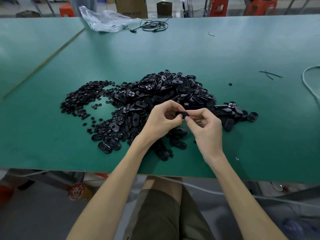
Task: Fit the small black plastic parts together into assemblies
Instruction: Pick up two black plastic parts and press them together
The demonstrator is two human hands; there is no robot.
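Since it is carrying everything, table (225, 49): lying green beneath the stock.
Oval shells (164, 90): heaping mid-table — light, stiff, probably slick; gripping by the rims looks safest.
Round buttons (81, 99): spreading left of the shells.
Left hand (161, 120): hovering over the heap, fingers curling into a pinch.
Right hand (206, 125): facing it, thumb and forefinger pinching.
Held part (181, 113): sitting between both hands' fingertips — above the heap's near side.

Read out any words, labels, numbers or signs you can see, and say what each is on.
On the cardboard box beyond the table: dark print near its lower edge, too blurred to read.
On the red disc under the table: a white marking, not legible.
On some oval black parts in the pile: pale moulded marks, too small to read.
No other text visible.
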